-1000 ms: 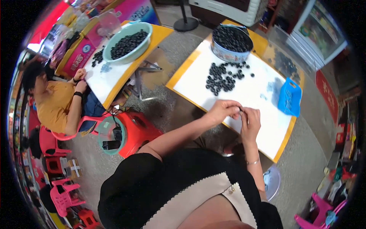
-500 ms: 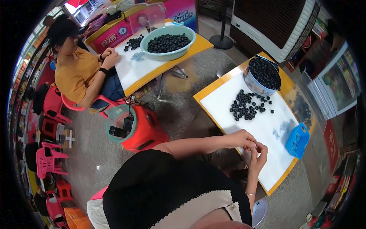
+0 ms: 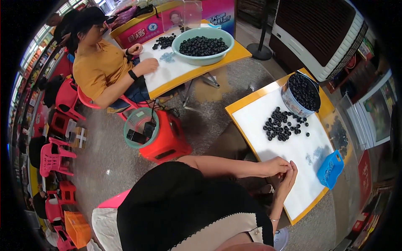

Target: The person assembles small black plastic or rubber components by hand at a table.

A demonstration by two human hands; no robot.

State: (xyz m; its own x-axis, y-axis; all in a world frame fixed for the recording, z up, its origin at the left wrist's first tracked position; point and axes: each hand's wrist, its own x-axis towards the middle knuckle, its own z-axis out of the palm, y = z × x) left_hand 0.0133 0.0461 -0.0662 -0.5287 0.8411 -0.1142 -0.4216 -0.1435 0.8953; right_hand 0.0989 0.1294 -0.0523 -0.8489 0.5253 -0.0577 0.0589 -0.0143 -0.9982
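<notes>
My left hand (image 3: 276,166) and my right hand (image 3: 286,180) meet over the near edge of the white-topped table (image 3: 272,154). My left fingers are closed in a pinch. Against them press my right fingers, straighter but held together; whatever lies between the hands is too small or hidden to name. Beyond them, loose small black ring-shaped pieces (image 3: 281,125) are scattered on the tabletop. A round bucket (image 3: 298,109) full of the same pieces stands at the far end. To the right are a pile of tiny pale-blue pieces (image 3: 319,154) and a blue tray (image 3: 331,170) holding more.
At another table (image 3: 167,81) on the left, a person in a yellow shirt (image 3: 98,71) sits by a green basin (image 3: 203,59) of black pieces. Beside me a green basket (image 3: 141,125) rests on a red stool (image 3: 169,142). A large air cooler (image 3: 318,37) stands behind.
The view has shifted, so things sit lower and further right. My right fingers have straightened from a curled pinch. The other person's hands have moved apart.
</notes>
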